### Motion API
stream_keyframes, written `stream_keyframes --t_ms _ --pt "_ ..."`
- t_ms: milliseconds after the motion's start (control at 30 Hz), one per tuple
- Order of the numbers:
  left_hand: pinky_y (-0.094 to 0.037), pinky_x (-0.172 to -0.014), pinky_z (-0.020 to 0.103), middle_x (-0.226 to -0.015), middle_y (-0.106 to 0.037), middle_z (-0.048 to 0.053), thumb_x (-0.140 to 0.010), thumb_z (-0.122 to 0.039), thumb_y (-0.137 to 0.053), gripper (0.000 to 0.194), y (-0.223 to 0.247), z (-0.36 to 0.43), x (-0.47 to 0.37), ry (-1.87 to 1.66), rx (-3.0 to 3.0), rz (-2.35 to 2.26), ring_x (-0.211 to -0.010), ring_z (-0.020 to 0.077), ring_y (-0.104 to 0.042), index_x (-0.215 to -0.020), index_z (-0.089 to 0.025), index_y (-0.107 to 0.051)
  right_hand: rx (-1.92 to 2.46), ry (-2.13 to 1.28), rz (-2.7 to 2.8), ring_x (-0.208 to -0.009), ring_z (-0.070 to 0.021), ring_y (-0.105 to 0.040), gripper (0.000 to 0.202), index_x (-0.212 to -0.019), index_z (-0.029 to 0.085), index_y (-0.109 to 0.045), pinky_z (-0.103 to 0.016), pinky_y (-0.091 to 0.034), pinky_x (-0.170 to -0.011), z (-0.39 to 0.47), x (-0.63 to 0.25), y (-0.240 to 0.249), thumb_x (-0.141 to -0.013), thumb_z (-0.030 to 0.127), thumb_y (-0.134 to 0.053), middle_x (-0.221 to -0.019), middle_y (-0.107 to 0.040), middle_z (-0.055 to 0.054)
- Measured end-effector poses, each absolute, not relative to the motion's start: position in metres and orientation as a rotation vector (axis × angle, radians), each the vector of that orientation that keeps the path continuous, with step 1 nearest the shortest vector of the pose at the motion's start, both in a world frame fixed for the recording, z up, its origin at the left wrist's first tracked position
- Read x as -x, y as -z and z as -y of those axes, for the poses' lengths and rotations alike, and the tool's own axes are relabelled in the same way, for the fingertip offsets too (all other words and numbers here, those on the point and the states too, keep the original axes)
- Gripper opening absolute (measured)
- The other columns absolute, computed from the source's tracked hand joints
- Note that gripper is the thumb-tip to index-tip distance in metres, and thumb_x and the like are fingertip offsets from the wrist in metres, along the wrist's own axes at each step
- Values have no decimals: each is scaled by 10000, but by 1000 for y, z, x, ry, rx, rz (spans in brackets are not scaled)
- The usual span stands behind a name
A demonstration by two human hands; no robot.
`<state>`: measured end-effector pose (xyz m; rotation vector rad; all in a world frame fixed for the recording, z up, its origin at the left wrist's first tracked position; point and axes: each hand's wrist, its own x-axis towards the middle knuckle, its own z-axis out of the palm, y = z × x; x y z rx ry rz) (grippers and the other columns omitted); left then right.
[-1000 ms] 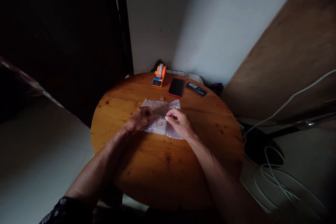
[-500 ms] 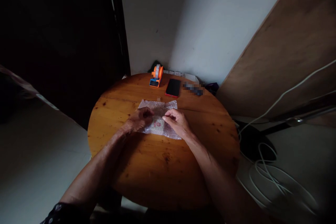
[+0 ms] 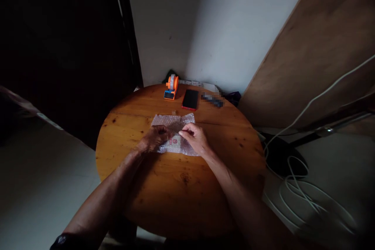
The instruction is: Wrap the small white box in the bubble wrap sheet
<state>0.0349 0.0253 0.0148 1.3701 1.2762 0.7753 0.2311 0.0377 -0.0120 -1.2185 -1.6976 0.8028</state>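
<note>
A sheet of clear bubble wrap (image 3: 190, 149) lies on the round wooden table (image 3: 184, 187). On its near half sits a small pale packet with red print (image 3: 175, 141). My left hand (image 3: 156, 136) is over the left side of the wrap, its fingers curled together; what they hold, if anything, is too small to tell. Over the right side, my right hand (image 3: 195, 136) has thumb and forefinger pinched just above the packet, and what lies between them cannot be made out.
An orange and blue tape dispenser (image 3: 172, 86) stands at the back of the table. Beside it lie a black phone with a red edge (image 3: 190, 99) and a blurred dark object (image 3: 213, 100). White cables (image 3: 304, 195) coil on the floor at the right.
The view has shifted slightly, moving the table and items a little left and down in the picture. Both hands keep nearly the same place over the wrap.
</note>
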Motion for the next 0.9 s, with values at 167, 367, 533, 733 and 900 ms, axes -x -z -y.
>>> stream_keyframes --t_ms 167,367,533,733,900 --pt "-296 -505 214 -631 -513 -26 -602 -535 -707 423 -15 -24 -35 -769 -1381 -1276 -537 75 -375 -723 -146 -593 1276 -331 1898 -760 -184 -626 88 -835 240 -642 -309 -449 -701 -21 -234 -8 -900 278 -597 -838 -699 -29" --pt "-300 -521 211 -635 -496 -34 -615 -517 -682 393 -19 -24 -34 -768 -1432 -1253 -568 82 -372 -719 -151 -587 913 27 2182 -893 -205 -616 143 -905 213 -679 -353 -459 -851 6 -225 -32 -967 222 -551 -933 -706 -54" --pt "-349 -533 222 -656 -540 -19 -619 -517 -661 383 -17 -25 -32 -732 -1399 -1275 -585 106 -446 -731 -157 -588 1020 -17 2396 -904 -232 -583 195 -938 193 -651 -384 -452 -847 10 -217 -20 -868 353 -738 -1018 -692 -71" --pt "-353 -566 226 -667 -540 -19 -644 -485 -651 362 -20 -25 -27 -750 -1473 -1314 -611 107 -438 -749 -140 -626 1044 -9 2427 -946 -229 -575 241 -999 196 -630 -377 -424 -859 7 -218 -16 -831 275 -784 -1052 -678 -58" --pt "-388 -609 227 -690 -595 -2 -679 -377 -612 266 -31 -29 -18 -878 -1531 -1488 -651 126 -498 -771 -131 -653 1026 -43 2440 -956 -221 -574 204 -997 220 -655 -366 -407 -871 5 -219 -17 -842 269 -777 -1042 -669 -48"
